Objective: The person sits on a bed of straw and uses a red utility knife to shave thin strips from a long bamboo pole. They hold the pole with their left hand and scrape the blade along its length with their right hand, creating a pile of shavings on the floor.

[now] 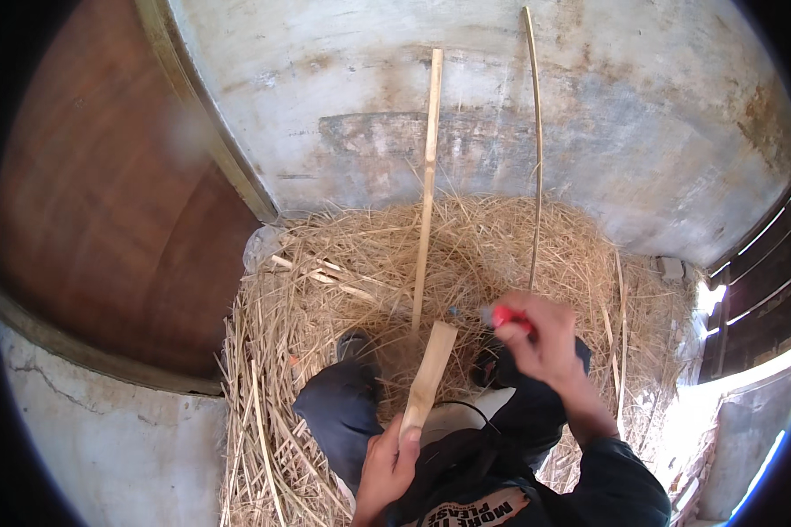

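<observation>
My left hand (389,463) is closed round the lower end of a split bamboo piece (431,376), which slants up and to the right between my knees. In my right hand (540,341), the fingers wrap a small red-handled tool (508,317). Its short grey tip points left, toward the upper end of the bamboo piece but apart from it. Blur and the fingers hide what kind of tool it is.
A long bamboo strip (429,176) and a thinner one (537,149) lean on the stained wall (659,123). Shavings (492,237) heap over the floor, with loose strips (259,430) at left. A brown panel (114,202) stands at far left.
</observation>
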`<state>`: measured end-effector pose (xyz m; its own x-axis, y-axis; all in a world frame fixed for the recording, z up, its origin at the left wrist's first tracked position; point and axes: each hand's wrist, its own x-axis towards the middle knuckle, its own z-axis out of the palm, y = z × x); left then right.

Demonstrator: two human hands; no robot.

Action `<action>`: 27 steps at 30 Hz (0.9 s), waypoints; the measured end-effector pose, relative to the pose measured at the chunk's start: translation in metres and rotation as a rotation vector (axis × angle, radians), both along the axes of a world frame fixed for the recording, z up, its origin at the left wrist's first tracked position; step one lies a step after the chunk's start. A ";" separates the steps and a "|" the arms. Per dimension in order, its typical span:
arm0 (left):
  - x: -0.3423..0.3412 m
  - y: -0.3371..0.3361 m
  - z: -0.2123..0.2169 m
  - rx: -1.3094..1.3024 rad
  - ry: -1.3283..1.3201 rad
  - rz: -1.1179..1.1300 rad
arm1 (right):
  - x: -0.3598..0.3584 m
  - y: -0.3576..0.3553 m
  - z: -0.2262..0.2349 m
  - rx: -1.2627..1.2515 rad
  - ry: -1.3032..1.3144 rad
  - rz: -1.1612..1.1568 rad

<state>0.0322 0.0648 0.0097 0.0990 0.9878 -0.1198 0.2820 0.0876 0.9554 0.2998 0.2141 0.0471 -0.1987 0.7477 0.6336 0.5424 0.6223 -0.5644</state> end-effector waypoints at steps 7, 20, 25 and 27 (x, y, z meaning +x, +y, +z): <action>0.007 0.022 0.018 0.066 -0.106 0.007 | -0.027 -0.022 -0.001 0.130 -0.155 0.223; 0.017 0.018 0.029 0.103 0.152 0.075 | -0.035 -0.024 -0.002 0.258 -0.226 0.140; 0.018 0.018 0.030 0.130 0.215 0.080 | -0.036 -0.026 0.004 0.281 -0.229 0.103; 0.018 0.018 0.031 0.135 0.224 0.088 | -0.036 -0.025 0.003 0.299 -0.228 0.091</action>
<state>0.0506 0.0827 0.0406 -0.0018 1.0000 0.0039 0.4849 -0.0026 0.8746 0.2634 0.1891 0.0501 -0.4166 0.5091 0.7531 0.5676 0.7928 -0.2220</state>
